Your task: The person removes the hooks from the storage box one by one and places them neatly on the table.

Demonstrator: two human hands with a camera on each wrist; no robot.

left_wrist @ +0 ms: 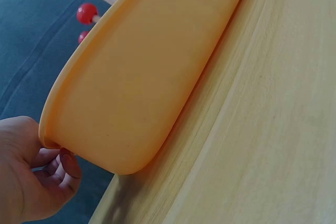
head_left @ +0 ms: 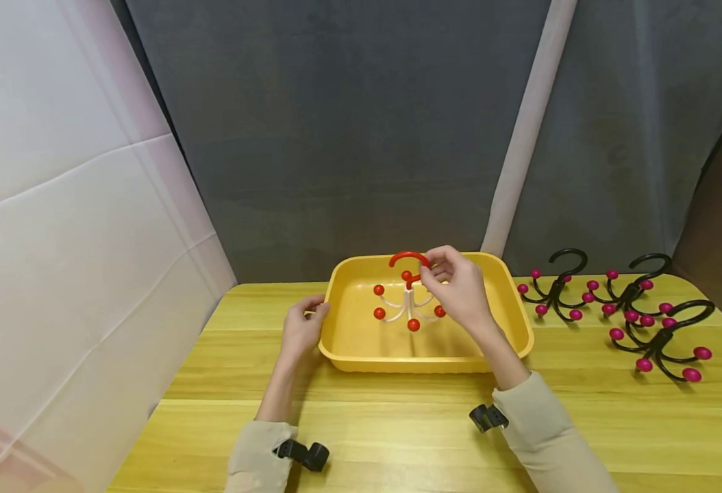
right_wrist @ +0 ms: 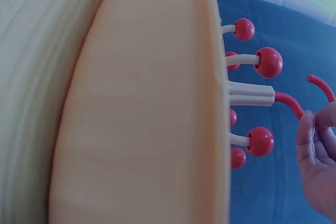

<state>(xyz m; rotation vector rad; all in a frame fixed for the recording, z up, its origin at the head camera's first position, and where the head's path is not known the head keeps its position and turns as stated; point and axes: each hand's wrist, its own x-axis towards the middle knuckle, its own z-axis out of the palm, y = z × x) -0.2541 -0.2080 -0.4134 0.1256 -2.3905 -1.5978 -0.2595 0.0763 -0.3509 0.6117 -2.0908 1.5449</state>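
A multi-arm hook hanger with white arms (head_left: 409,305), red ball tips and a red hook (head_left: 407,255) stands upright over the yellow tub (head_left: 367,366). My right hand (head_left: 459,291) pinches the red hook between thumb and fingers. In the right wrist view, the thumb and fingertips (right_wrist: 307,129) meet on the hook, and the tub's wall hides the hanger's lower arms. At the tub's left rim, my left hand (head_left: 302,329) grips the edge with curled fingers. The left wrist view shows those fingers (left_wrist: 68,166) tucked at the rim's corner.
To the tub's right on the wooden table (head_left: 392,424) stand three black hangers with pink ball tips: one nearest the tub (head_left: 555,294), one behind (head_left: 629,294) and one in front (head_left: 660,342). A grey partition (head_left: 336,137) rises behind, with a white panel (head_left: 77,239) on the left.
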